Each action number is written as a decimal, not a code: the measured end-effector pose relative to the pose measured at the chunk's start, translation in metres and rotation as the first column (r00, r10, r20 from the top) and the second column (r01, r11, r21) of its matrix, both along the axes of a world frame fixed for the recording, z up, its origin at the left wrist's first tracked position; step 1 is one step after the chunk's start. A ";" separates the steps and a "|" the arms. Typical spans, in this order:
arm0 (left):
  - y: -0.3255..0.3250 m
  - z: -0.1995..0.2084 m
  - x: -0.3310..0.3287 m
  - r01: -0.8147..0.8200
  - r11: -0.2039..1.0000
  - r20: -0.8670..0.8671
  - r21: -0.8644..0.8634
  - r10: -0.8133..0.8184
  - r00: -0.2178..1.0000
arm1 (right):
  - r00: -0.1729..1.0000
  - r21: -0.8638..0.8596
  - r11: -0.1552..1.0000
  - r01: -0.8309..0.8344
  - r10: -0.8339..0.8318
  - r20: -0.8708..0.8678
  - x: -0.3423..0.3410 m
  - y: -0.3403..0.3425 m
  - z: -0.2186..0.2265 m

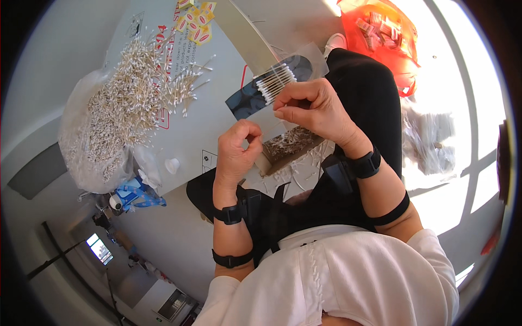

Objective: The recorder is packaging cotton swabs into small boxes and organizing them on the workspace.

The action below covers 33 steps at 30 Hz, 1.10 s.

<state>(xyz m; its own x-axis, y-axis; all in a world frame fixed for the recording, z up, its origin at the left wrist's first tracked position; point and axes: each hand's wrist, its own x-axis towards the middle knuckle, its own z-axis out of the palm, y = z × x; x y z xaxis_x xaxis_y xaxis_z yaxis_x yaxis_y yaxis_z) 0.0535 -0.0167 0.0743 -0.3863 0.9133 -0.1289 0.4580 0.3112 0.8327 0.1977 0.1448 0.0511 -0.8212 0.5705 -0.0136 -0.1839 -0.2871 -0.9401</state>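
My left hand (pixel 238 145) is closed in a pinch, thumb against fingertips, at the near edge of the worktable (pixel 217 103). To its right and a little farther, my right hand (pixel 318 111) also pinches thumb to forefinger. Whatever lies between either set of fingertips is too small to make out. Just beyond my right fingertips, a neat row of cotton swabs (pixel 275 84) rests on a dark patterned strip (pixel 242 102). Beneath my hands, an open cardboard box (pixel 274 162) holds loose swabs.
A big heap of cotton swabs (pixel 136 89) spills from a clear plastic bag (pixel 73 133) at the left. Small yellow packets (pixel 197 23) lie at the far edge. An orange bag of packets (pixel 353 12) and clear plastic wrapping (pixel 432 144) are on the right.
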 end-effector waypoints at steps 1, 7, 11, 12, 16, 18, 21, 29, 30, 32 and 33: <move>-0.011 -0.001 0.001 0.003 0.997 0.020 -0.082 -0.002 1.000 | 0.997 0.028 0.999 -0.020 0.018 0.075 0.002 0.003 -0.003; -0.051 -0.005 0.002 -0.053 0.956 -0.004 -0.287 0.055 0.999 | 0.930 0.009 0.935 0.356 -0.355 0.097 -0.001 0.005 -0.018; -0.035 -0.014 -0.042 -0.292 0.956 -0.280 0.017 0.285 0.917 | 0.815 -0.145 0.802 0.580 -0.572 0.093 0.003 0.013 -0.023; -0.022 -0.015 -0.059 -0.326 0.940 -0.357 0.098 0.339 0.870 | 0.774 -0.224 0.743 0.630 -0.625 0.104 0.006 0.017 -0.032; 0.019 -0.010 -0.115 -0.193 0.980 -0.774 0.043 0.155 0.614 | 0.682 -0.299 0.616 0.729 -0.690 0.244 0.001 0.014 -0.044; 0.026 -0.015 -0.131 -0.161 0.987 -0.853 -0.015 0.071 0.516 | 0.663 -0.295 0.598 0.745 -0.709 0.239 -0.002 0.012 -0.045; 0.031 -0.022 -0.137 -0.111 0.980 -0.838 -0.167 -0.082 0.539 | 0.620 -0.275 0.557 0.784 -0.734 0.278 -0.007 0.011 -0.043; 0.041 -0.023 -0.072 0.083 0.994 -0.757 -0.065 -0.103 0.646 | 0.617 -0.304 0.537 0.787 -0.665 0.421 -0.012 0.002 -0.043; 0.041 -0.025 -0.069 0.085 0.994 -0.756 -0.063 -0.103 0.647 | 0.640 -0.339 0.544 0.767 -0.621 0.452 -0.012 0.001 -0.043; 0.041 -0.029 -0.063 0.077 0.997 -0.767 -0.014 -0.059 0.639 | 0.704 -0.420 0.564 0.710 -0.564 0.432 -0.012 0.000 -0.050; 0.042 -0.030 -0.061 0.077 0.997 -0.766 -0.014 -0.060 0.640 | 0.770 -0.450 0.626 0.637 -0.487 0.413 -0.014 -0.001 -0.048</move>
